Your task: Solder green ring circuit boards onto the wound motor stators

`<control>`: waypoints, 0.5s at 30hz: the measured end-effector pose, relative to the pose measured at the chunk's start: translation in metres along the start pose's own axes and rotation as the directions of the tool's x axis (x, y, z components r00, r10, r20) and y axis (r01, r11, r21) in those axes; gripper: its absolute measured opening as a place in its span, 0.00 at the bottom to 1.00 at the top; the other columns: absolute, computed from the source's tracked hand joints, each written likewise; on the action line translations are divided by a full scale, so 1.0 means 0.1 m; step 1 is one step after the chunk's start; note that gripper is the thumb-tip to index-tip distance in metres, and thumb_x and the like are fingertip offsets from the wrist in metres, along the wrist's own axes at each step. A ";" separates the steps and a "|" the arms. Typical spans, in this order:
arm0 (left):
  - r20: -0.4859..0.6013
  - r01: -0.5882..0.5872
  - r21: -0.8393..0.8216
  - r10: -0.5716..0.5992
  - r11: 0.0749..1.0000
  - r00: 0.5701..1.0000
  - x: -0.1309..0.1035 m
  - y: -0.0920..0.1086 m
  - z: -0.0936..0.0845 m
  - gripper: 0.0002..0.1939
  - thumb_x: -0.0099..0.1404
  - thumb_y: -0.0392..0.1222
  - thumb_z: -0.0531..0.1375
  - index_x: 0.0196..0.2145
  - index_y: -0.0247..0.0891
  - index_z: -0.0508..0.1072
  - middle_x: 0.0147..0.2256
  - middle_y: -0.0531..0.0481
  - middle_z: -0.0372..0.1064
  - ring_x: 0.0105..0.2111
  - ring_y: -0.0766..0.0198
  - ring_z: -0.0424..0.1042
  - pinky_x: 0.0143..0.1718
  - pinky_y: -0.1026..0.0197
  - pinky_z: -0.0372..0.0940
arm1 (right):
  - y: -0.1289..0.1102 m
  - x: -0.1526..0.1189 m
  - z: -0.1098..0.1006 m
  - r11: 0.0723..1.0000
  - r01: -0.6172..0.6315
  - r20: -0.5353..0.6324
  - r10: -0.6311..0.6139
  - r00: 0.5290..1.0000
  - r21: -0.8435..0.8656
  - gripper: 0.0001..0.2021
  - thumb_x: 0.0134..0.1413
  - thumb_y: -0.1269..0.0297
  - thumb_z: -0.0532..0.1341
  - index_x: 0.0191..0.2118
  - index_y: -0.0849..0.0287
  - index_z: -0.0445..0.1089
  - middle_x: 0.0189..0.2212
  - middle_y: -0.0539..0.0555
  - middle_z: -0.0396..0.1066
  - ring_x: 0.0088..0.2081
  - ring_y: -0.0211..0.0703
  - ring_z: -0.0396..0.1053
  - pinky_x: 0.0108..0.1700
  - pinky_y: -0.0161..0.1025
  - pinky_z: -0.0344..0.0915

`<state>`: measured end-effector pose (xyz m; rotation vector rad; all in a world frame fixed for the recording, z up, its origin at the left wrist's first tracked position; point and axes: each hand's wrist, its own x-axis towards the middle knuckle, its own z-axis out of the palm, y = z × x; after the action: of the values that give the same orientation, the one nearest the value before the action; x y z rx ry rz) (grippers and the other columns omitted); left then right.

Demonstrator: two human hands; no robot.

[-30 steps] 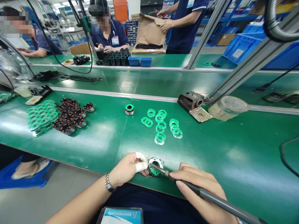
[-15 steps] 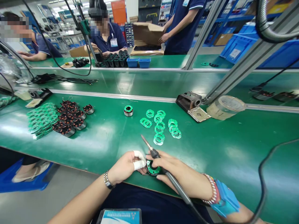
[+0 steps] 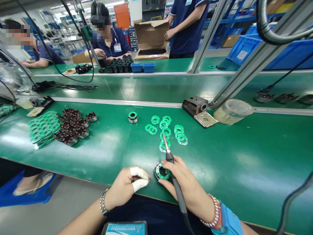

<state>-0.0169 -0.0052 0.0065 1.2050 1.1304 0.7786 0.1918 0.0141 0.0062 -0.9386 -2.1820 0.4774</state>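
Note:
In my right hand (image 3: pixel 187 182) is a soldering iron (image 3: pixel 178 189), its metal tip pointing away from me. Thumb and fingers of that hand also grip a motor stator (image 3: pixel 156 172) topped by a green ring-shaped circuit board (image 3: pixel 160 175) at the near table edge. My left hand (image 3: pixel 127 184), with white tape round its thumb and forefinger, is closed in a pinch just left of the stator, apart from it. Whatever lies between those fingertips, if anything, is hidden. Several loose green ring boards (image 3: pixel 179 134) lie beyond my hands. One stator with a board (image 3: pixel 133 118) stands farther back.
On the left, stacked green boards (image 3: pixel 44 129) sit beside a cluster of stators (image 3: pixel 73 125). A soldering iron stand (image 3: pixel 197 106) and a cloudy plastic tub (image 3: pixel 233 111) stand at the back right. A metal post (image 3: pixel 244 68) slants nearby. Co-workers sit and stand across the bench.
My left hand has come away from the stator toward the left. My right hand keeps the stator and iron, and the iron's tip has swung to the right, pointing more directly away.

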 end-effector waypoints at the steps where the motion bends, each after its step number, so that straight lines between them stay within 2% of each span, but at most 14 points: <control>1: -0.006 -0.025 -0.008 0.025 1.000 1.000 -0.01 0.01 -0.01 0.05 0.55 0.38 0.61 0.24 0.36 0.70 0.30 0.48 0.72 0.31 0.63 0.70 0.36 0.62 0.64 | -0.01 0.00 0.00 1.000 -0.003 -0.009 0.003 1.000 -0.009 0.13 0.54 0.72 0.56 0.46 0.58 0.59 0.36 0.58 0.69 0.43 0.51 0.65 0.41 0.49 0.69; 3: -0.059 -0.010 -0.033 0.008 0.999 0.998 -0.01 0.02 -0.02 0.06 0.56 0.39 0.60 0.25 0.35 0.70 0.30 0.48 0.72 0.30 0.63 0.70 0.36 0.62 0.64 | -0.01 0.00 0.01 1.000 -0.006 -0.019 0.006 1.000 -0.016 0.13 0.54 0.72 0.56 0.46 0.58 0.59 0.37 0.59 0.69 0.44 0.52 0.65 0.42 0.49 0.69; 5: -0.122 0.079 -0.082 -0.089 0.994 0.989 0.03 0.01 -0.01 0.07 0.54 0.40 0.62 0.28 0.35 0.70 0.29 0.48 0.72 0.28 0.64 0.70 0.34 0.62 0.65 | -0.01 0.00 0.01 1.000 -0.005 -0.023 0.004 1.000 -0.012 0.13 0.53 0.73 0.56 0.46 0.58 0.59 0.37 0.59 0.68 0.44 0.52 0.64 0.42 0.48 0.69; 8: -0.110 0.173 -0.167 -0.192 0.971 0.975 0.13 -0.01 0.04 0.14 0.50 0.42 0.65 0.34 0.34 0.70 0.29 0.48 0.72 0.26 0.65 0.70 0.31 0.62 0.65 | -0.01 -0.01 0.01 1.000 -0.005 -0.017 0.005 1.000 0.001 0.14 0.53 0.73 0.56 0.46 0.59 0.58 0.37 0.59 0.68 0.44 0.51 0.64 0.42 0.48 0.68; 10: -0.086 0.173 -0.184 -0.191 0.968 0.978 0.19 -0.01 0.10 0.14 0.51 0.44 0.65 0.33 0.33 0.71 0.27 0.48 0.71 0.24 0.65 0.70 0.30 0.62 0.65 | 0.00 -0.01 0.01 1.000 -0.006 -0.014 0.006 1.000 0.008 0.14 0.52 0.73 0.56 0.45 0.58 0.58 0.36 0.59 0.68 0.44 0.51 0.64 0.41 0.47 0.69; 12: -0.090 0.145 -0.183 -0.163 0.972 0.983 0.22 0.00 0.15 0.12 0.53 0.46 0.63 0.27 0.33 0.70 0.24 0.50 0.70 0.23 0.66 0.68 0.28 0.63 0.65 | 0.00 -0.01 0.01 1.000 -0.006 -0.017 0.006 1.000 0.009 0.14 0.52 0.73 0.57 0.45 0.58 0.59 0.36 0.58 0.68 0.43 0.50 0.64 0.41 0.47 0.69; 15: -0.161 0.035 -0.153 -0.060 0.988 0.985 0.20 0.03 0.15 0.12 0.54 0.46 0.62 0.23 0.35 0.68 0.22 0.52 0.67 0.23 0.66 0.68 0.29 0.64 0.64 | -0.01 0.00 0.01 1.000 -0.003 -0.024 0.004 1.000 0.010 0.13 0.52 0.73 0.57 0.44 0.58 0.59 0.36 0.58 0.68 0.43 0.50 0.65 0.41 0.47 0.69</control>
<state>0.0040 0.0093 0.0042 0.9986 1.2090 0.9236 0.1900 0.0133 0.0060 -0.9382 -2.1551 0.4761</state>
